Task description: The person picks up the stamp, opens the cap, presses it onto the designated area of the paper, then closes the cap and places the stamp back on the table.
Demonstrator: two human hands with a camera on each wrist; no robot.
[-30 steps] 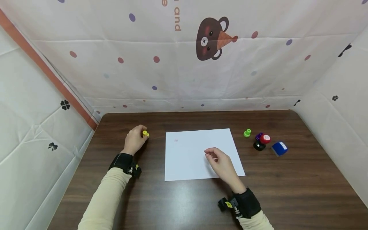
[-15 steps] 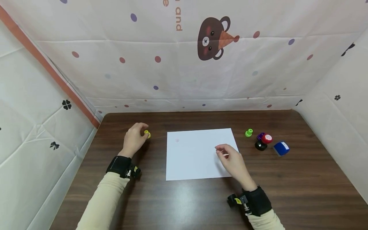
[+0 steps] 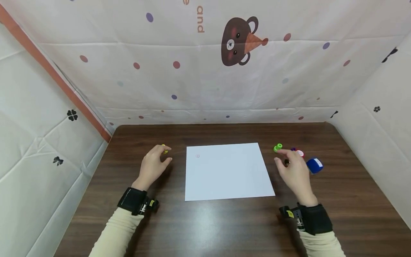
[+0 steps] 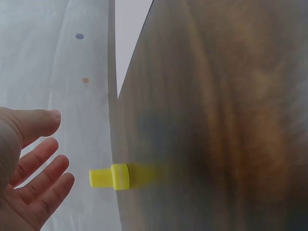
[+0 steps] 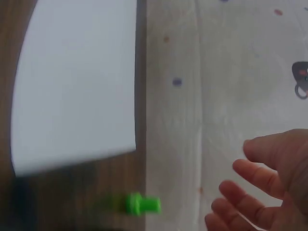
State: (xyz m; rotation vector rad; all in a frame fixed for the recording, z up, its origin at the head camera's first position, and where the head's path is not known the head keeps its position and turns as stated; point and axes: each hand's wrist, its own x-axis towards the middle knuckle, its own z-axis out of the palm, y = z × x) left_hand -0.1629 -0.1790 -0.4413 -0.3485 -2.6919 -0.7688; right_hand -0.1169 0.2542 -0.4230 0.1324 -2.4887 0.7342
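My left hand (image 3: pixel 150 170) is apart from a small yellow stamp (image 4: pixel 120 176) with a knob handle, which stands upright on the table. Its fingers are loosely spread and partly hide the stamp in the head view. On the right, my right hand (image 3: pixel 296 175) hovers with relaxed fingers and nothing in them. Its fingertips overlap the lower edge of a green stamp (image 3: pixel 278 147) in the head view. Behind and under this hand, a black piece (image 3: pixel 287 162), a red one (image 3: pixel 300 153) and a purple one (image 3: pixel 293 149) are mostly hidden.
A white sheet of paper (image 3: pixel 224 178) lies mid-table between the hands, with a small round reddish print (image 3: pixel 197 156) near its upper left. Right of my right hand sits a blue block-like piece (image 3: pixel 314 165) with a white label. A patterned cloth (image 3: pixel 199 82) rises behind the table.
My left hand has let go of the yellow stamp and drawn back slightly toward me. My right hand has moved right from over the paper to the coloured pieces.
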